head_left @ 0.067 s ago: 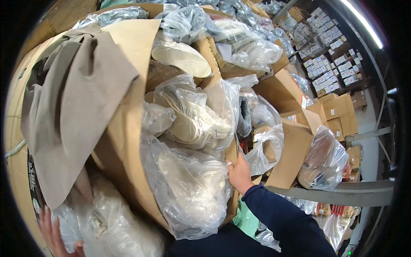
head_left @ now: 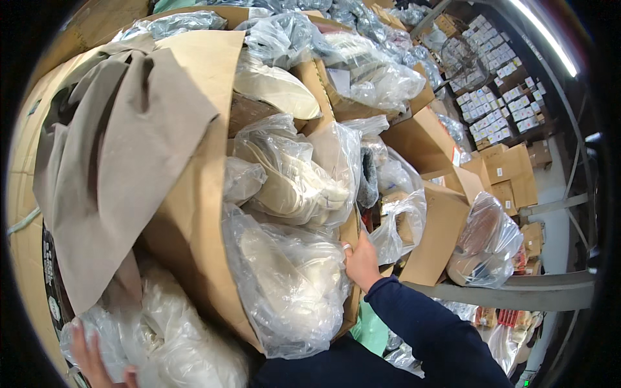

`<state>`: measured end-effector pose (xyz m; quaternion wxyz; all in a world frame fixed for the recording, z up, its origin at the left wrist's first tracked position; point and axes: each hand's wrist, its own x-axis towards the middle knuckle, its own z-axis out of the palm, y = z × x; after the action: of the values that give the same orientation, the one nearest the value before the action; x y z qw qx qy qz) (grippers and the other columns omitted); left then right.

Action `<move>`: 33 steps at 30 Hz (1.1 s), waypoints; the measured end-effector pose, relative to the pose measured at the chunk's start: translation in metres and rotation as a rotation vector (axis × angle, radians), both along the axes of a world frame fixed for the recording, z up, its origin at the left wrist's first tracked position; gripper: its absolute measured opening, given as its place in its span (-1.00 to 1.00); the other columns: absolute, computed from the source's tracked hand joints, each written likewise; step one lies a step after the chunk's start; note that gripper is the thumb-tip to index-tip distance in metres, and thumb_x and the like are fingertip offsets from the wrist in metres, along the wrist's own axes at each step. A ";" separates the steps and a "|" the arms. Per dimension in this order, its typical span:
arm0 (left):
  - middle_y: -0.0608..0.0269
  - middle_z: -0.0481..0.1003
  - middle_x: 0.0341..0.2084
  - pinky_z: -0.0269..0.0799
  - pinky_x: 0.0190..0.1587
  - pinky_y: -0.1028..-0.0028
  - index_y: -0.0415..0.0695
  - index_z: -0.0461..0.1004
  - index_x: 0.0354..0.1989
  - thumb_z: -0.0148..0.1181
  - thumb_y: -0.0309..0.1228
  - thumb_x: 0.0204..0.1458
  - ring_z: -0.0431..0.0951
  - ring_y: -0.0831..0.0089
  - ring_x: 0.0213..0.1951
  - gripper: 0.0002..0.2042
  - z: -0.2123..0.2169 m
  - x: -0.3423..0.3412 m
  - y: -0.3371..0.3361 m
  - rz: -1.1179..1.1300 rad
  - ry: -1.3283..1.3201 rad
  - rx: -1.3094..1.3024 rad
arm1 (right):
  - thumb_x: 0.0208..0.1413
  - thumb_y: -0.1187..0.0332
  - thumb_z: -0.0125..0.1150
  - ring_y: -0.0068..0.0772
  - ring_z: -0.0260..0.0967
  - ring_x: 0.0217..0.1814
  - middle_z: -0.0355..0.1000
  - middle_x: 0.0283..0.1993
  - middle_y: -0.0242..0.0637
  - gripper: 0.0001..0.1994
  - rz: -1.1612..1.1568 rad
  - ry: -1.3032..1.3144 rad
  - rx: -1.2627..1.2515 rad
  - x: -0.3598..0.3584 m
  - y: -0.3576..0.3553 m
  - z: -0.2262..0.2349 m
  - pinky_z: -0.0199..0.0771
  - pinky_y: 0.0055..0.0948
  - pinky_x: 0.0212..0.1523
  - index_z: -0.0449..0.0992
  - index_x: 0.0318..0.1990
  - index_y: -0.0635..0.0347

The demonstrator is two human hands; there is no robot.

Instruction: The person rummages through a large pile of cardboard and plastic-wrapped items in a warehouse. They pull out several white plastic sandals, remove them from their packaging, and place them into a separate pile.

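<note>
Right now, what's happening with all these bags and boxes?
A person is holding a big cardboard box stuffed with clear plastic bags of pale goods. The right hand grips the box's edge beside the bags; the left hand presses a bag at the lower left. A grey cloth drapes over the box.

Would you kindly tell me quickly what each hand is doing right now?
Left hand: open, fingers spread against a clear plastic bag; not gripping it.
Right hand: closed over the cardboard box edge, beside a bagged pale bundle.
</note>
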<state>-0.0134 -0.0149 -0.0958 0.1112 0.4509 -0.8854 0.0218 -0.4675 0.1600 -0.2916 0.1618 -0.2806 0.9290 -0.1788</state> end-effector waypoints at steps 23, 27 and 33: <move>-0.23 0.28 0.30 -0.04 0.39 -0.03 -0.36 0.47 0.10 0.04 -0.37 0.07 0.15 -0.20 0.37 -0.56 -0.183 -0.035 0.047 0.246 0.765 0.096 | 0.12 0.33 0.29 0.41 0.43 -0.13 0.48 -0.29 0.32 -0.61 0.072 0.184 0.019 -0.016 0.006 -0.020 0.39 0.12 -0.13 0.32 -0.05 0.41; -0.23 0.29 0.29 -0.04 0.40 -0.02 -0.38 0.47 0.05 0.02 -0.36 0.07 0.15 -0.20 0.37 -0.58 -0.188 -0.031 0.043 0.231 0.732 0.111 | 0.12 0.33 0.29 0.38 0.44 -0.16 0.49 -0.31 0.27 -0.62 0.067 0.184 0.026 -0.014 0.006 -0.021 0.39 0.12 -0.16 0.31 -0.04 0.40; -0.24 0.22 0.31 0.01 0.38 0.01 -0.41 0.41 0.06 0.00 -0.36 0.12 0.15 -0.17 0.36 -0.59 -0.196 -0.025 0.041 0.235 0.663 0.158 | 0.12 0.28 0.29 0.29 0.49 -0.15 0.53 -0.28 0.19 -0.63 0.002 0.131 0.048 -0.012 0.003 -0.019 0.45 0.08 -0.14 0.32 -0.06 0.30</move>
<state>-0.0388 0.0259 -0.2915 0.3538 0.5395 -0.7421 -0.1817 -0.4791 0.1625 -0.3108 0.1076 -0.2888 0.9413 -0.1376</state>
